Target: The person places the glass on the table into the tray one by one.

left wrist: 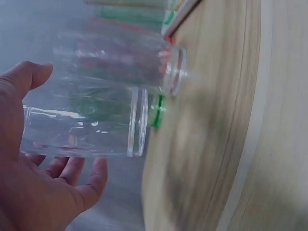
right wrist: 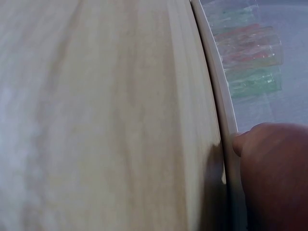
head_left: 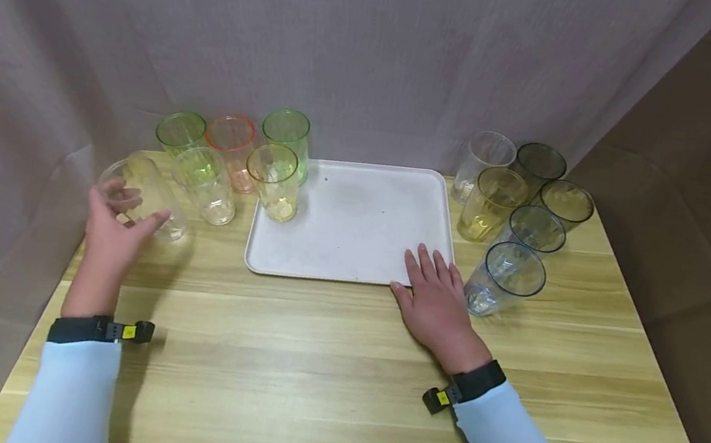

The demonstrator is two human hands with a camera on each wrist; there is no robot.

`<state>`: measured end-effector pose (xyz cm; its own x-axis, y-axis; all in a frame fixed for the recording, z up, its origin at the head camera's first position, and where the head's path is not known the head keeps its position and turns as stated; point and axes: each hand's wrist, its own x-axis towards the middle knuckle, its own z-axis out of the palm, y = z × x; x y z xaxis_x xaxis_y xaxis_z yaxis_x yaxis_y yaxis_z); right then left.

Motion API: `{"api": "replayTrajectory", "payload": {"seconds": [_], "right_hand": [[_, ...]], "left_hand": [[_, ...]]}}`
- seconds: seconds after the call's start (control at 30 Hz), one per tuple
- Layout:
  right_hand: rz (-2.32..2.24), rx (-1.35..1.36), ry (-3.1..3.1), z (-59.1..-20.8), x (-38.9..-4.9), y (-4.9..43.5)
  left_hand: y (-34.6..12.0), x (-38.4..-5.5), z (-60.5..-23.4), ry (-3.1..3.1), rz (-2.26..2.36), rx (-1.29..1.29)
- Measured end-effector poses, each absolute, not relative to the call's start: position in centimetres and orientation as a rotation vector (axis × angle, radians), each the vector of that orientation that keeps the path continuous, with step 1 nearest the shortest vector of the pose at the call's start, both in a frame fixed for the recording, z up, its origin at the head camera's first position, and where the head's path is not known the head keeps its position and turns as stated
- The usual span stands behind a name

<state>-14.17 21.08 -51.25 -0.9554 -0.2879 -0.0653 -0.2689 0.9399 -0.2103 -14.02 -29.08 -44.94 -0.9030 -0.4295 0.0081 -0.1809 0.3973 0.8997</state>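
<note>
A clear ribbed plastic tumbler (head_left: 144,194) is cupped at the far left of the worktop (head_left: 330,374) by the left hand (head_left: 111,232), whose grip is curled loosely round its side, thumb on one flank and fingers on the other; whether the tumbler is lifted or still standing cannot be told. In the left wrist view the tumbler (left wrist: 84,130) is seen to be transparent, faceted and empty. Just beside it a cluster of empty tumblers is stood: a clear one (head_left: 206,185), two green (head_left: 181,134) (head_left: 287,135), an orange-rimmed one (head_left: 232,142) and a yellow one (head_left: 274,180), which stands on the tray's left edge.

The right hand (head_left: 437,298) is laid flat, its grip spread and straight, with fingertips resting on the near right corner of a shallow, matt white rectangular tray (head_left: 355,221) with rounded corners. A second group of empty smoky, yellow and blue-tinted tumblers (head_left: 520,210) is gathered to the right. The worktop is of pale wood-grain laminate.
</note>
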Motion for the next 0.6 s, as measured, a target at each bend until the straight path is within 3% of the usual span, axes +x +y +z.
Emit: {"api": "replayTrajectory", "payload": {"seconds": [0.3, 0.6], "right_hand": [[-0.319, -0.429, 3.002, -51.1, -14.2, 21.1], [-0.317, -0.439, 3.007, -51.3, -14.3, 21.1]], "left_hand": [[-25.8, -12.3, -44.1, -2.469, -1.575, 0.281], [-21.5, -13.3, -44.6, -2.475, -1.691, 0.026]]}}
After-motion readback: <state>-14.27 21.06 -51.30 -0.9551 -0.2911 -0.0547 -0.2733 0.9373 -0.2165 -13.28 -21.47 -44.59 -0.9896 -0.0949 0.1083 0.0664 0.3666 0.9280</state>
